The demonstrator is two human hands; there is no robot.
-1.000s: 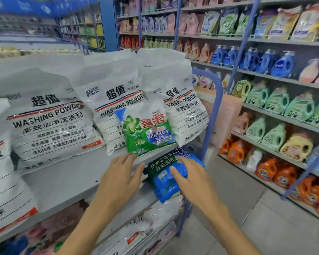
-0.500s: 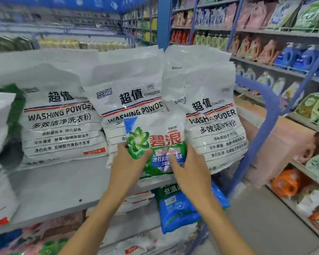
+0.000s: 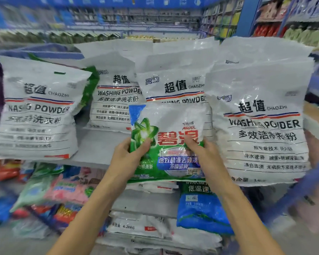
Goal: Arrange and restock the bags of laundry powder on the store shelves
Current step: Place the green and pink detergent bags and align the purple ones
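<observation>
Store aisle, grey shelf (image 3: 98, 144) crowded with big white bags (image 3: 261, 126), and a bare strip of it showed left of my arms. My left grip (image 3: 125, 155) and right grip (image 3: 208, 153) both pinched the small green bag (image 3: 166, 144), thumbs on its face. It stood upright at the shelf's front edge, before the white bags. A blue bag (image 3: 201, 208) lay below.

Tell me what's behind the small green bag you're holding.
Behind the green bag, gripped by the left hand and right hand, stands a big white washing-powder bag. Its top and label heading show; its lower half is covered.
</observation>
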